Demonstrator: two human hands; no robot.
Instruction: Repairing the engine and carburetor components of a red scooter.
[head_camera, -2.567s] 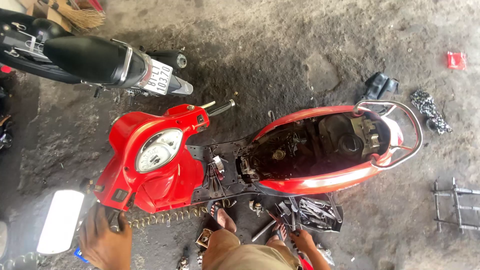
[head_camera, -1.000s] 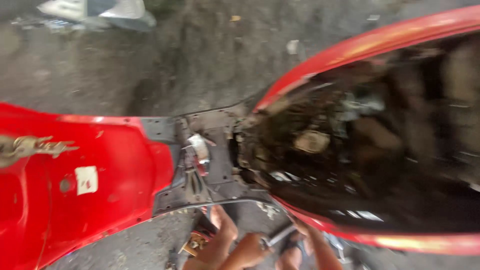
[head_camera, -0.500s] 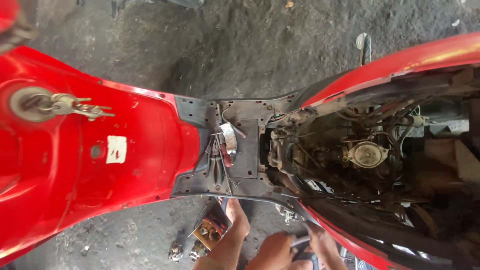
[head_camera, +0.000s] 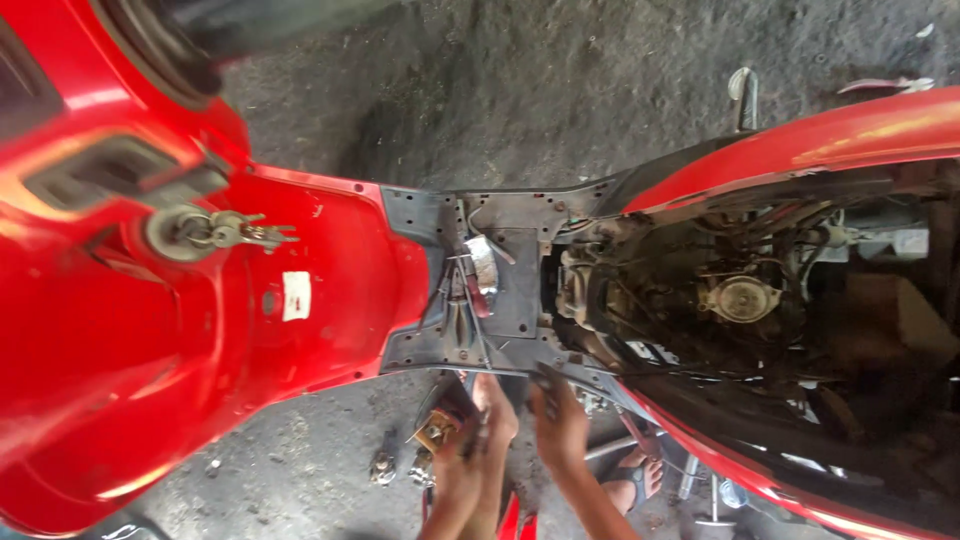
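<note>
Both hands are working at the near edge of the red scooter's stripped grey floorboard (head_camera: 500, 290), the left hand (head_camera: 470, 455) with fingers curled around something I cannot identify, the right hand (head_camera: 560, 425) with fingers spread, reaching the panel edge.

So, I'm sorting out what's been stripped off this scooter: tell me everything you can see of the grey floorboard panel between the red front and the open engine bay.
The floorboard panel is a dark grey, dusty, plastic-looking plate with small holes along its edges. It lies flat between the red front shield and the engine bay. Loose wires and a shiny silver piece rest on it. The right hand reaches its near edge; the left hand is just below.
</note>
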